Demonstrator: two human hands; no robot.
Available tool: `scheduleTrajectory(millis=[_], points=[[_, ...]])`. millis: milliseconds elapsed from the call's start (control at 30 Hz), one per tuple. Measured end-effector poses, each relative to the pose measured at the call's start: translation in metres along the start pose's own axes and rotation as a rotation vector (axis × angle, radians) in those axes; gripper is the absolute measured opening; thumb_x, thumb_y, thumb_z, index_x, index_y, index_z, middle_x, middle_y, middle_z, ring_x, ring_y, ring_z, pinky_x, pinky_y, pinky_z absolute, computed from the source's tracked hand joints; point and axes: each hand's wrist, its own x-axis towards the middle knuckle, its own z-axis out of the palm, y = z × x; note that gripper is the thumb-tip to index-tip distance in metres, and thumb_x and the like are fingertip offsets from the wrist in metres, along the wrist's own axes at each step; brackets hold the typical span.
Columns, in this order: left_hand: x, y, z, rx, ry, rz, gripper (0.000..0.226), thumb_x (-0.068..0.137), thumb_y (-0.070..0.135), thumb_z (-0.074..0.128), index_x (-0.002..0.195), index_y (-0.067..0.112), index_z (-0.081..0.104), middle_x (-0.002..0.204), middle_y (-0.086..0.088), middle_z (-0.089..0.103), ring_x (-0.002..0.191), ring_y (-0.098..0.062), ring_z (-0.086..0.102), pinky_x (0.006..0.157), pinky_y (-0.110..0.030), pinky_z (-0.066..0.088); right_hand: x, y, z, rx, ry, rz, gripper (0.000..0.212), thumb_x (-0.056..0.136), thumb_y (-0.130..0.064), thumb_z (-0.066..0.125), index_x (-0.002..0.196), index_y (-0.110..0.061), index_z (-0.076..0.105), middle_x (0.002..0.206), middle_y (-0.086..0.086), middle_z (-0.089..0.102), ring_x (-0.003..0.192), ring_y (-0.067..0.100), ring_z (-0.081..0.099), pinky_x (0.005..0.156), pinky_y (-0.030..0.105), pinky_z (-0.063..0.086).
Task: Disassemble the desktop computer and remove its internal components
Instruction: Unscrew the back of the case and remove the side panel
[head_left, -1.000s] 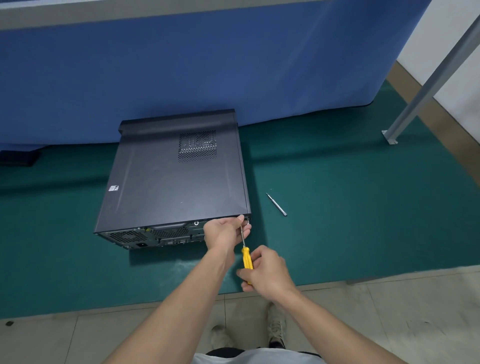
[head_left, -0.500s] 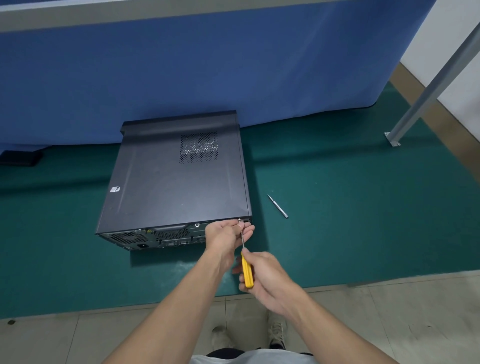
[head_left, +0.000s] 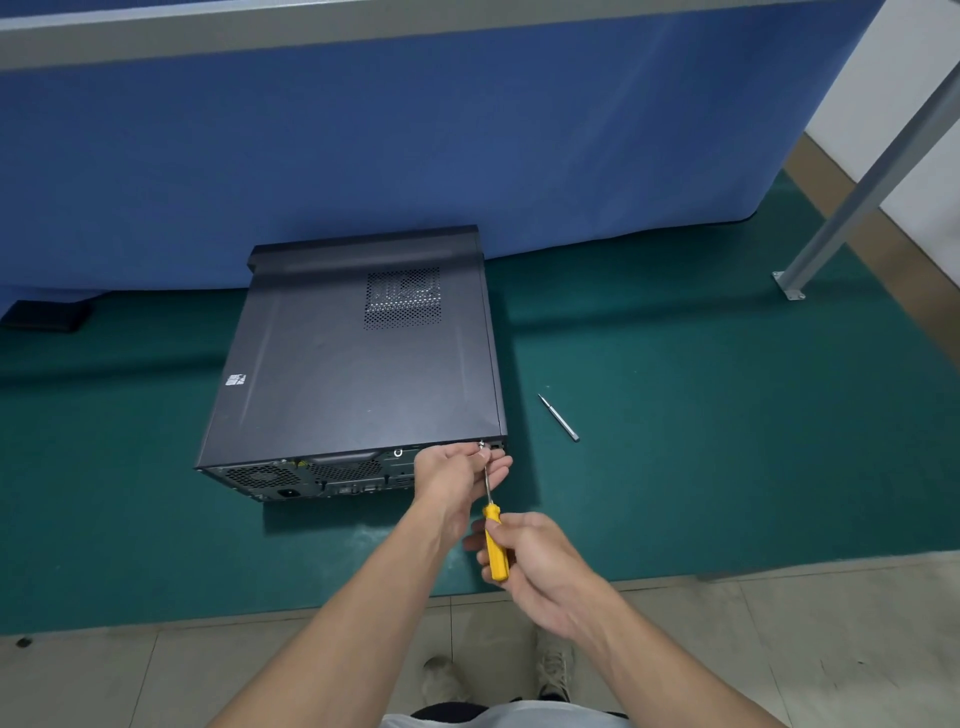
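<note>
Desktop computer (head_left: 358, 374): black metal box case, lying flat on its side on a green mat (head_left: 727, 441) on the floor, front end against a blue fabric partition (head_left: 415, 145), rear panel (head_left: 322, 475) facing the person. Top side panel is on, smooth matte sheet metal with a square perforated vent (head_left: 402, 298) near the far right and a small sticker (head_left: 236, 380) near the left edge. Rear panel shows a mesh fan grille (head_left: 257, 475), a power socket (head_left: 288, 492) and a row of ports, details too small to read. Small silver screw (head_left: 482, 444) at the rear top right corner. Screwdriver (head_left: 496, 545): yellow plastic handle, thin steel shaft, tip at that screw, handle angled back toward the person. Left hand (head_left: 457, 470) is at the same corner, fingertips pinching the shaft close to the tip, other fingers curled under it. Right hand (head_left: 535, 561) wraps its fingers round the yellow handle, thumb on top. Thin silver metal rod (head_left: 558, 417) with a pointed end lies loose on the mat, right of the case, apart from it. Flat black object (head_left: 47, 314) at far left under the partition edge. Grey metal leg (head_left: 857, 192) slants up at right, bolted foot on the mat. Pale tile floor (head_left: 779, 649) in front of the mat, person's shoes (head_left: 556, 670) on it.
</note>
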Motion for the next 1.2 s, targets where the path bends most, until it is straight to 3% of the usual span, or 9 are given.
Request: scheduleTrajectory(millis=[133, 233, 467, 567, 633, 867, 1033, 1100, 1200], points=[[0.0002, 0.0003, 0.0019, 0.029, 0.076, 0.015, 0.011, 0.09, -0.012, 0.057, 0.1, -0.014, 0.06, 0.088, -0.025, 0.069, 0.073, -0.028, 0.071, 0.064, -0.027, 0.06, -0.0002, -0.0003, 0.0036, -0.049, 0.011, -0.004, 0.013, 0.098, -0.005, 0.048, 0.102, 0.002, 0.058, 0.088, 0.016, 0.062, 0.07, 0.021, 0.06, 0.063, 0.032, 0.053], [-0.0001, 0.0, 0.0049, 0.03, 0.097, 0.017, 0.01, 0.091, -0.011, 0.057, 0.1, -0.013, 0.061, 0.089, -0.025, 0.069, 0.074, -0.028, 0.071, 0.063, -0.026, 0.06, -0.002, -0.0007, 0.0066, -0.018, 0.026, -0.017, 0.013, 0.099, -0.007, 0.048, 0.1, 0.004, 0.056, 0.081, 0.015, 0.059, 0.06, 0.016, 0.053, 0.053, 0.027, 0.045], [-0.001, 0.0027, 0.0048, 0.006, 0.001, -0.023, 0.009, 0.095, -0.01, 0.05, 0.097, -0.012, 0.058, 0.09, -0.027, 0.067, 0.077, -0.031, 0.07, 0.066, -0.029, 0.061, -0.0015, -0.0033, 0.0066, -0.068, 0.073, -0.024, 0.012, 0.098, -0.006, 0.051, 0.106, 0.002, 0.055, 0.091, 0.017, 0.064, 0.068, 0.02, 0.06, 0.058, 0.029, 0.052], [-0.0018, 0.0019, 0.0054, 0.031, -0.001, -0.013, 0.003, 0.09, -0.011, 0.057, 0.087, -0.01, 0.059, 0.084, -0.025, 0.067, 0.073, -0.03, 0.07, 0.068, -0.029, 0.061, -0.0012, -0.0043, 0.0076, -0.131, 0.104, -0.047, 0.003, 0.096, -0.005, 0.053, 0.097, -0.003, 0.053, 0.078, 0.01, 0.058, 0.057, 0.014, 0.048, 0.048, 0.024, 0.041], [-0.0014, 0.002, 0.0067, 0.039, 0.013, -0.004, 0.007, 0.087, -0.014, 0.059, 0.084, -0.008, 0.058, 0.082, -0.023, 0.066, 0.072, -0.029, 0.069, 0.066, -0.028, 0.06, -0.0018, -0.0025, 0.0065, -0.143, 0.099, -0.049, 0.009, 0.098, -0.011, 0.051, 0.096, -0.003, 0.055, 0.077, 0.009, 0.058, 0.058, 0.013, 0.046, 0.049, 0.024, 0.037], [-0.0006, 0.0033, 0.0028, 0.019, -0.016, -0.033, 0.008, 0.091, -0.012, 0.054, 0.086, -0.008, 0.057, 0.086, -0.025, 0.067, 0.077, -0.031, 0.07, 0.07, -0.031, 0.06, -0.0012, -0.0042, 0.0029, -0.033, 0.076, -0.021, 0.021, 0.101, -0.016, 0.047, 0.109, 0.003, 0.055, 0.092, 0.018, 0.063, 0.072, 0.024, 0.065, 0.061, 0.034, 0.056], [0.0009, -0.0021, 0.0062, 0.024, 0.09, 0.019, 0.001, 0.088, -0.01, 0.061, 0.089, -0.009, 0.062, 0.082, -0.023, 0.068, 0.071, -0.028, 0.071, 0.063, -0.028, 0.061, -0.0026, 0.0002, 0.0045, -0.06, 0.123, -0.049, 0.014, 0.1, -0.016, 0.049, 0.099, -0.002, 0.052, 0.078, 0.01, 0.056, 0.054, 0.013, 0.048, 0.046, 0.025, 0.039], [0.0011, -0.0028, 0.0076, 0.021, 0.088, 0.015, 0.005, 0.09, -0.01, 0.058, 0.094, -0.01, 0.06, 0.086, -0.024, 0.068, 0.072, -0.028, 0.071, 0.063, -0.028, 0.06, -0.0028, 0.0023, 0.0035, -0.067, 0.118, -0.046, 0.015, 0.101, -0.014, 0.047, 0.097, -0.001, 0.055, 0.079, 0.01, 0.058, 0.059, 0.013, 0.047, 0.05, 0.025, 0.037], [0.0008, -0.0013, 0.0059, 0.018, 0.044, 0.002, 0.006, 0.093, -0.009, 0.053, 0.094, -0.009, 0.059, 0.088, -0.025, 0.068, 0.075, -0.029, 0.071, 0.066, -0.028, 0.06, -0.0019, 0.0027, 0.0014, -0.066, 0.1, -0.045, 0.012, 0.099, -0.008, 0.048, 0.1, -0.002, 0.058, 0.087, 0.012, 0.064, 0.068, 0.016, 0.055, 0.059, 0.027, 0.048]])
